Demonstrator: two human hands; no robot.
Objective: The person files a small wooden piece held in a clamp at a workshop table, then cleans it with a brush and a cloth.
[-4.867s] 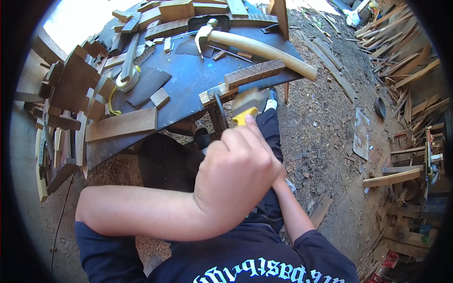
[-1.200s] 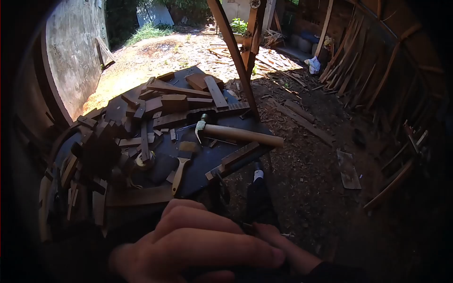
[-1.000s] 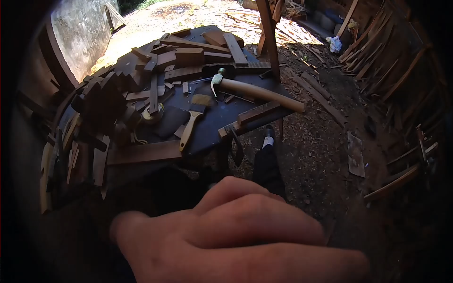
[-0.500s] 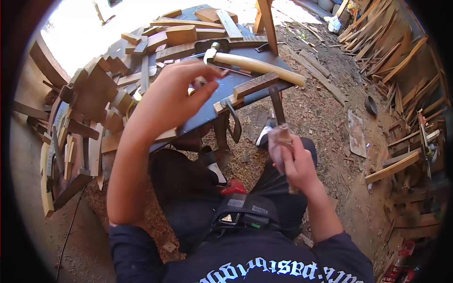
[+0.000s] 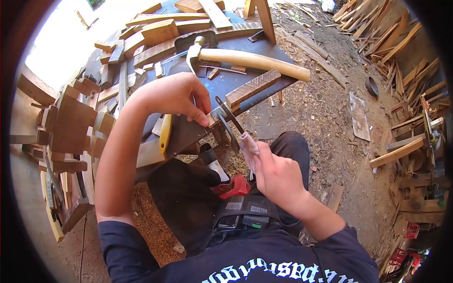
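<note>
My left hand (image 5: 175,96) reaches over the dark worktable (image 5: 236,79) and pinches the end of a small wood piece (image 5: 216,114) at the table's near edge. My right hand (image 5: 278,177) grips the pale handle of a narrow dark-bladed tool (image 5: 236,126). Its blade slants up to the left and ends by the small wood piece and my left fingertips. A dark metal clamp (image 5: 226,134) hangs below that edge. A yellow-handled brush (image 5: 165,133) lies on the table under my left wrist.
A hammer (image 5: 250,60) with a long wooden handle lies across the table behind a ribbed wooden strip (image 5: 253,86). Wood offcuts (image 5: 75,122) crowd the table's left and far side. Planks (image 5: 401,42) are stacked at right on the sawdust ground.
My left hand drew back from near the hammer to the table's near edge. My right hand swung the tool from upright to slanting toward that edge. The brush was laid on the table earlier.
</note>
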